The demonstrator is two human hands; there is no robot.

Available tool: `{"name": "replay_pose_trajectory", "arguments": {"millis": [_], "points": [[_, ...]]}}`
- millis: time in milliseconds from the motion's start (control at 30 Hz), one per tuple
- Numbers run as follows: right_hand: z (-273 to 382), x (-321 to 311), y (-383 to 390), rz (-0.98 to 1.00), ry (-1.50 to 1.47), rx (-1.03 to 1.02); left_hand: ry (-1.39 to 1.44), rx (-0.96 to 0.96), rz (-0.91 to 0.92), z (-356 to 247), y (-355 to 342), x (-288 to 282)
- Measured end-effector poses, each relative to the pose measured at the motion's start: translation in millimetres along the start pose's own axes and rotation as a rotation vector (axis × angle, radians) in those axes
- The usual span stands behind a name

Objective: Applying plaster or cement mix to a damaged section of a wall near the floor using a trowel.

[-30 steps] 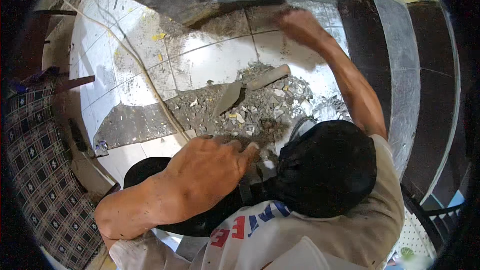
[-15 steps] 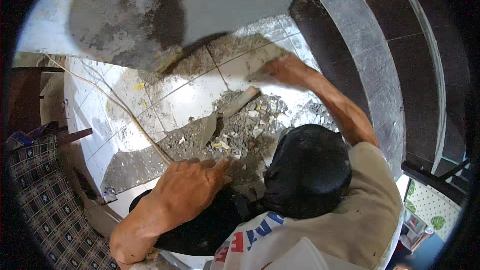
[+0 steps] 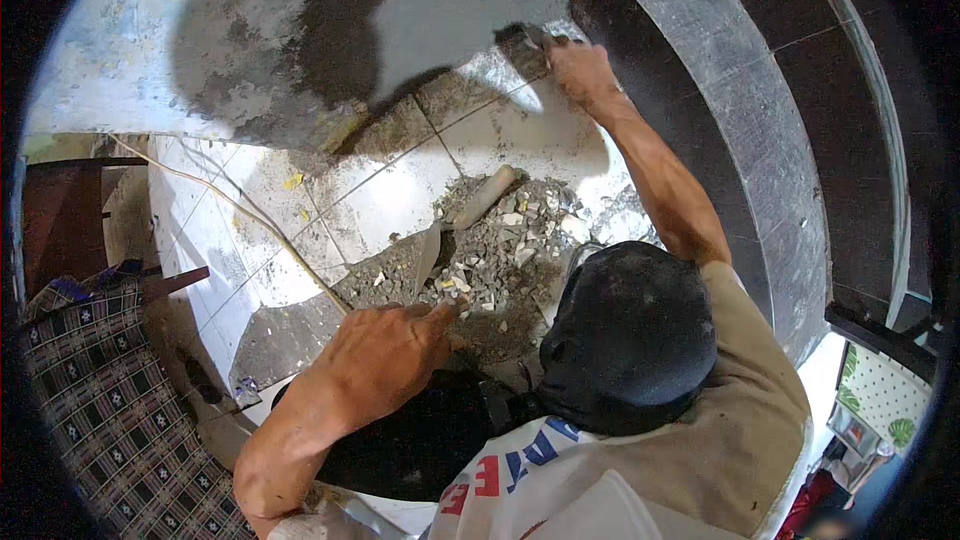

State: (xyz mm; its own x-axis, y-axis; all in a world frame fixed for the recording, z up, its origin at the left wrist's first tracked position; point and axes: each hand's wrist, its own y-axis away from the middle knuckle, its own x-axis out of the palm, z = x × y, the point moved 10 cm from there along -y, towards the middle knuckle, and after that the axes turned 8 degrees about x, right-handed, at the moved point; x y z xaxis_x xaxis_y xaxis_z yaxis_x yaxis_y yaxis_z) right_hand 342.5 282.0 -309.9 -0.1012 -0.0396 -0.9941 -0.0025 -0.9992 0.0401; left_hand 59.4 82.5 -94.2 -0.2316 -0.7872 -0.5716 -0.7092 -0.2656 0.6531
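Observation:
My right hand (image 3: 582, 72) reaches far forward to the corner where the wall meets the floor. Its fingers are closed, and a small dark and greyish thing shows at their tips, too unclear to name. My left hand (image 3: 375, 355) is over my dark-clad left leg, back upward, fingers curled. Whatever it may hold is hidden. Just ahead of it, a trowel lies on a heap of grey rubble (image 3: 510, 260), its pale handle (image 3: 487, 195) pointing away to the right and its blade (image 3: 428, 256) toward me.
White floor tiles (image 3: 385, 205) carry grey dirt. A thin cable (image 3: 240, 202) runs across them at left. Ahead stands a patchy grey wall (image 3: 460, 10); dark tiled steps (image 3: 690, 30) rise at right. Plaid cloth (image 3: 110, 400) lies at left. My bent knee (image 3: 630, 330) is in front.
My right hand has moved forward from over the tiles to the foot of the wall. My left hand stays in nearly the same place. The view has shifted slightly.

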Motion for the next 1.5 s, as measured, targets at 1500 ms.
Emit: {"name": "replay_pose_trajectory", "arguments": {"millis": [1500], "points": [[75.5, -111.4, -58.3, -0.255, 0.181, -0.350, -0.053, 0.101, -0.057, -6.4, 2.9, -6.0]]}}
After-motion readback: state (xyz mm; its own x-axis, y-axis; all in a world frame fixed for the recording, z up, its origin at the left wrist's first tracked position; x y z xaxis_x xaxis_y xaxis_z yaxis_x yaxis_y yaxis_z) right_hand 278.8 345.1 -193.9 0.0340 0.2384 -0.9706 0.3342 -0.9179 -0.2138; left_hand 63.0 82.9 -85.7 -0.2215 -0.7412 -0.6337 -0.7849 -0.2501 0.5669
